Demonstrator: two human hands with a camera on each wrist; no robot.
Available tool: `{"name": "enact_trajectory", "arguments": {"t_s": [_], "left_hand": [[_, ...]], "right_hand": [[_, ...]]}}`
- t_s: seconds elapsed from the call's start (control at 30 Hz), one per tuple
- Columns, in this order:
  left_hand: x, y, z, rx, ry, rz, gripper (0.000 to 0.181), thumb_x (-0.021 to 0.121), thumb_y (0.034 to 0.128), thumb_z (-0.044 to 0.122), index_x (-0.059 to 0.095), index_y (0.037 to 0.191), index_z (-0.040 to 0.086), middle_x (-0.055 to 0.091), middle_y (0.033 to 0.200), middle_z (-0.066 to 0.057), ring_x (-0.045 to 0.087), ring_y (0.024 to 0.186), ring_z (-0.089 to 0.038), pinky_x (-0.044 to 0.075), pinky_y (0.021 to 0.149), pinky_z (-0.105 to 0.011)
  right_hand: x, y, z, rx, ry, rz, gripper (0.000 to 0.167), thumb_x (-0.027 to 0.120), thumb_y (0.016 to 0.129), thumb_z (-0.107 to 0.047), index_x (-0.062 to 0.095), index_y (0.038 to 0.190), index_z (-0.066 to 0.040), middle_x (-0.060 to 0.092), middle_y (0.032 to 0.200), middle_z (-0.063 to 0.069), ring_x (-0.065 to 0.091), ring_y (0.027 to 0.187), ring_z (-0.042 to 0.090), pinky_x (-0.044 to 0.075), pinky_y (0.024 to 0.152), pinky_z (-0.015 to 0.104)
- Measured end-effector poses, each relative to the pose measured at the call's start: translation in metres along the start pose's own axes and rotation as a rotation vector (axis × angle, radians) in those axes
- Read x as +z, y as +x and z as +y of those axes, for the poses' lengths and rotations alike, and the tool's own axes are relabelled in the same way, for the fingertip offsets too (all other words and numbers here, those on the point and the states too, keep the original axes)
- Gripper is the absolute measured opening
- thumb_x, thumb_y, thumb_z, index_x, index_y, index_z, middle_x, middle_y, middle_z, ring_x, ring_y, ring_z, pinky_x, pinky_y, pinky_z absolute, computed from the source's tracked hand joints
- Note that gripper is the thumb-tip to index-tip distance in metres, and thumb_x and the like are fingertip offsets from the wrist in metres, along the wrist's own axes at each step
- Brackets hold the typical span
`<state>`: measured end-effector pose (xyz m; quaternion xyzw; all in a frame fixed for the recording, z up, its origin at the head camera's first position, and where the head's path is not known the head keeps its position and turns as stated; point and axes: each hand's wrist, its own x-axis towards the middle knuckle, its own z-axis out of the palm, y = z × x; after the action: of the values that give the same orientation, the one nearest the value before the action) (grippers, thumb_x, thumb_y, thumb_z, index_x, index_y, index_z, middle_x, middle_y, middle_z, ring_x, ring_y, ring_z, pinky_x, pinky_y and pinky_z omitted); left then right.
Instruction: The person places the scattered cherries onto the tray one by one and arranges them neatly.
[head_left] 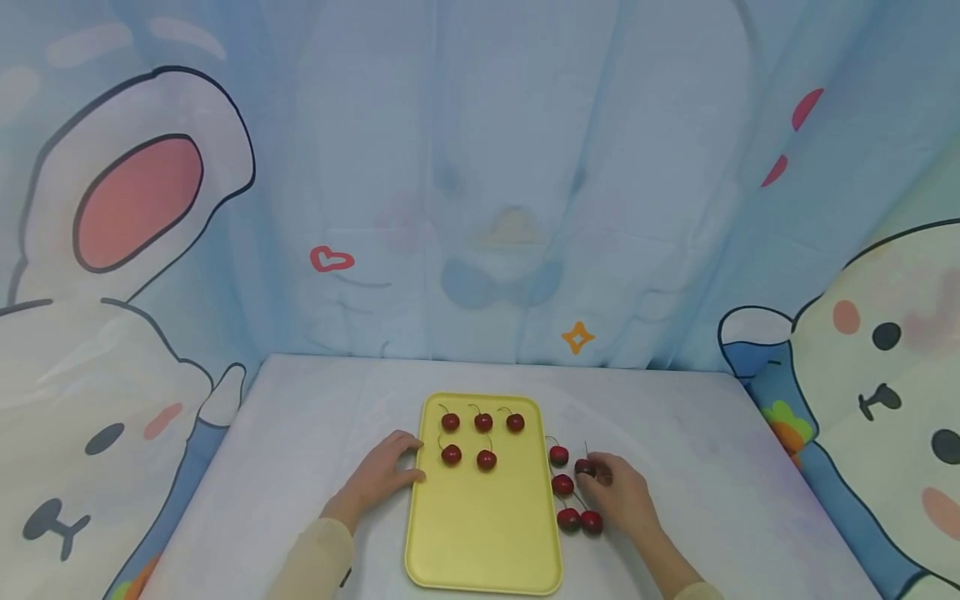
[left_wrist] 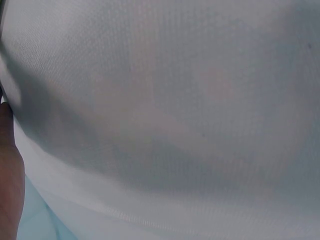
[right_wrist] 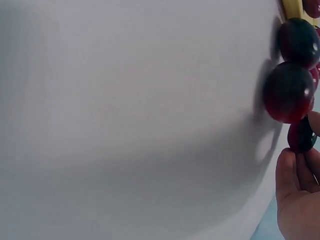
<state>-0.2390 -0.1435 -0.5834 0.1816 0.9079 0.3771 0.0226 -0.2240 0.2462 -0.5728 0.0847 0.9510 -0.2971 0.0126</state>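
Observation:
A yellow tray (head_left: 487, 533) lies on the white-covered table, bearing several dark red cherries with stems in its far half: three in the far row, two in the row before it. My left hand (head_left: 382, 475) touches the tray's left rim with fingers and thumb spread along it. To the right of the tray, my right hand (head_left: 618, 492) pinches a cherry (head_left: 584, 467) between thumb and fingers, its stem pointing up. The right wrist view shows this held cherry (right_wrist: 301, 136) at the fingertips. Only an edge of the left hand (left_wrist: 11, 185) appears in the left wrist view.
More loose cherries lie between the tray and my right hand: one at the far end (head_left: 558, 455), one below it (head_left: 562, 484), and a near pair (head_left: 568, 520). A blue cartoon-print curtain (head_left: 510, 167) hangs behind the table's far edge.

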Motion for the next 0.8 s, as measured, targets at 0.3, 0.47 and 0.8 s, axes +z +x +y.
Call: {"name": "enact_trajectory", "arguments": {"t_s": [0.3, 0.47, 0.8], "left_hand": [[0.000, 0.001, 0.000, -0.004, 0.000, -0.002, 0.043, 0.075, 0.0859, 0.024, 0.061, 0.122, 0.006, 0.057, 0.123, -0.004, 0.053, 0.119, -0.024, 0.042, 0.108, -0.043], [0.001, 0.001, 0.000, -0.004, 0.004, 0.000, 0.044, 0.075, 0.0860, 0.025, 0.061, 0.123, 0.007, 0.056, 0.123, -0.004, 0.053, 0.120, -0.023, 0.042, 0.108, -0.043], [0.000, 0.000, 0.000, 0.022, 0.011, 0.011, 0.043, 0.076, 0.0854, 0.022, 0.061, 0.122, 0.005, 0.057, 0.122, -0.005, 0.053, 0.119, -0.025, 0.043, 0.107, -0.043]], "right_hand": [[-0.012, -0.003, -0.027, -0.099, 0.083, -0.004, 0.050, 0.071, 0.088, -0.024, 0.057, 0.130, -0.002, 0.061, 0.124, 0.017, 0.059, 0.114, 0.034, 0.052, 0.096, 0.047], [-0.010, 0.000, -0.043, -0.144, 0.101, -0.033, 0.046, 0.070, 0.090, -0.020, 0.057, 0.130, -0.002, 0.061, 0.124, 0.016, 0.059, 0.113, 0.032, 0.053, 0.095, 0.044], [0.012, -0.001, -0.067, -0.226, 0.065, -0.071, 0.041, 0.074, 0.086, -0.017, 0.062, 0.123, -0.003, 0.063, 0.115, 0.010, 0.061, 0.104, 0.026, 0.054, 0.092, 0.044]]}}
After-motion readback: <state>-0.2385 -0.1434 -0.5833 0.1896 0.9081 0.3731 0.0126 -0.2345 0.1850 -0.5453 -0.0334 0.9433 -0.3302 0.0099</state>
